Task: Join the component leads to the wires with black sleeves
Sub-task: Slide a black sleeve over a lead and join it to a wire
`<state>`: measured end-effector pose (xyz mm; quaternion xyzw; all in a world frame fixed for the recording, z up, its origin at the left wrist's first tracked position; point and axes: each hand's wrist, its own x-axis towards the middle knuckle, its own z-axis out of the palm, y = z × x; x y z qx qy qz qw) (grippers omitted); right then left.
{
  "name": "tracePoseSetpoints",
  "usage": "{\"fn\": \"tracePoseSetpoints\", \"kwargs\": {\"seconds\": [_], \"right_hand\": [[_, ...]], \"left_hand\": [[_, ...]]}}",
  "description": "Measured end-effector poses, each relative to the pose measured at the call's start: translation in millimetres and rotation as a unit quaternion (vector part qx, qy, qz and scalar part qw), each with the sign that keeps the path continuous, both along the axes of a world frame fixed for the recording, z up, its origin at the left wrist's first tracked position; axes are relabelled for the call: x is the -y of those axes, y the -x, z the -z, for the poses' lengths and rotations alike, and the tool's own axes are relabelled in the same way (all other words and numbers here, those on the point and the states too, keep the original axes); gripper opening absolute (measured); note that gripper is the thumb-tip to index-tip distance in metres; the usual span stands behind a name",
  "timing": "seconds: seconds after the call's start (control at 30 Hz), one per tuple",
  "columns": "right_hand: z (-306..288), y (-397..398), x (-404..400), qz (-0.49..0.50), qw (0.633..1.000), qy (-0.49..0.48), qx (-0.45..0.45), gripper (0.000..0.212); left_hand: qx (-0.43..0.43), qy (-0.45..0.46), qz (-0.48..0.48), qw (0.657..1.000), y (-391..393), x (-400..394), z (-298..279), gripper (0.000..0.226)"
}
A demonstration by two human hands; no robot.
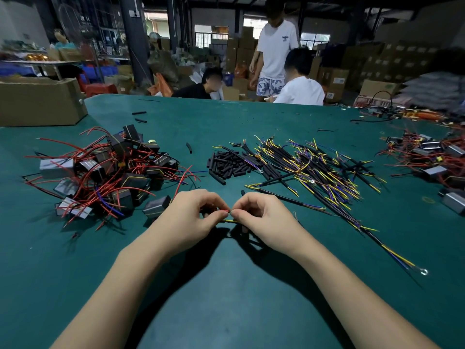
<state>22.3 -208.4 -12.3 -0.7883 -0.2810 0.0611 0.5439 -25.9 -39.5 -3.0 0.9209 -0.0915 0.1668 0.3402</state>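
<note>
Both hands meet low over a green matte worktop (226,298). The left hand (191,217) pinches a thin red component lead (227,211) between thumb and curled fingers; the right hand (261,217) pinches a yellow-striped wire (230,221) the same way, the two tips touching between the fingertips. The wire's black-sheathed length runs roughly left to right, trailing away toward a metal ring terminal (424,271). To the left lies a tangle of boxy dark components (108,172) with glossy red leads; behind the hands sit short black sleeves (229,165) (stubby tubes, heaped) and a fan of sheathed wires (314,167). Beyond the worktop, people (274,59) and stacked cardboard cartons (334,79) fill a dim warehouse.
</note>
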Motion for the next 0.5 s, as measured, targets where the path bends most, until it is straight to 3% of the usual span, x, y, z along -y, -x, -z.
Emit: {"fn": "tracePoseSetpoints", "kwargs": {"seconds": [0.1, 0.2, 0.3, 0.37, 0.43, 0.5], "right_hand": [[-1.5, 1.7, -0.6, 0.007, 0.998, 0.028, 0.052, 0.014], [-4.7, 3.7, 2.6, 0.014, 0.982, 0.085, 0.166, 0.01], [-7.2, 7.5, 2.5, 0.034, 0.93, 0.155, 0.332, 0.008], [-8.0, 9.1, -0.9, 0.068, 0.901, 0.166, 0.396, 0.01], [-7.7, 9.1, -3.9, 0.08, 0.923, 0.139, 0.35, 0.011], [-7.3, 4.1, -2.9, 0.054, 0.973, 0.074, 0.211, 0.012]], "left_hand": [[0.01, -0.011, -0.002, 1.0, 0.5, 0.8, -0.7, 0.005], [-0.006, -0.004, -0.009, 1.0, 1.1, 3.8, -0.6, 0.007], [-0.048, 0.038, -0.023, 0.998, -0.2, 5.1, -1.9, 0.011], [-0.087, 0.101, -0.025, 0.991, -0.9, 4.1, -4.6, 0.012], [-0.103, 0.144, -0.022, 0.984, -0.2, 3.0, -6.1, 0.012], [-0.088, 0.144, -0.026, 0.985, 0.6, 2.6, -4.6, 0.011]]}}
